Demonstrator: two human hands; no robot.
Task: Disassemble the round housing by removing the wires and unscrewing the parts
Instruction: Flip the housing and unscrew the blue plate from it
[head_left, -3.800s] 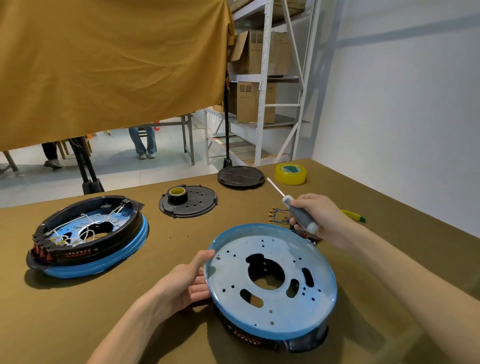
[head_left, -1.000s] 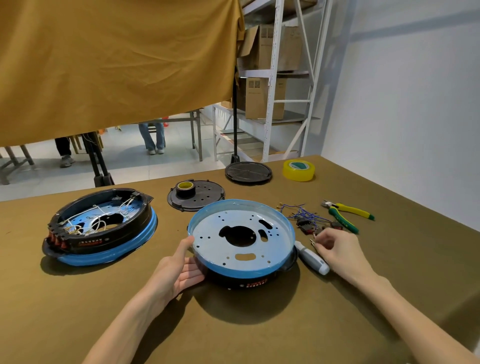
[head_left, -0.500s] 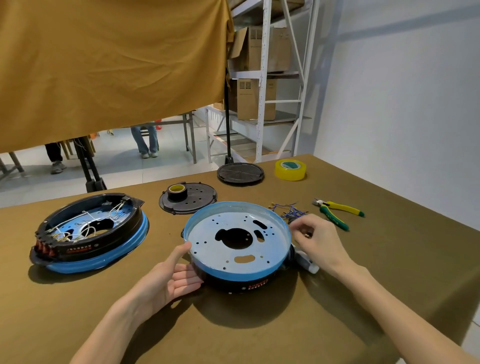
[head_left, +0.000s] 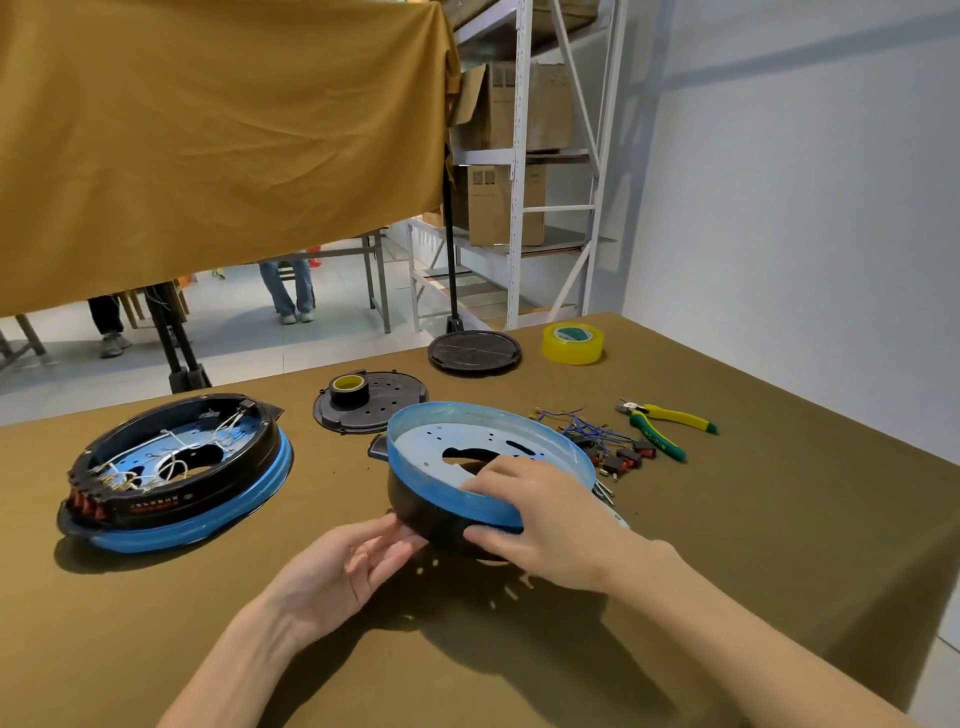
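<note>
My left hand (head_left: 347, 566) and my right hand (head_left: 545, 514) are both bare: no gloves, no rings that I can make out, no watch or band at either wrist. My forearms are bare too, all the way down to the bottom edge of the view, so no sleeve or cuff shows on either side. My fingers are slender, and the nails that show on my right hand look short and unpainted. Nothing else of me is in view.
</note>
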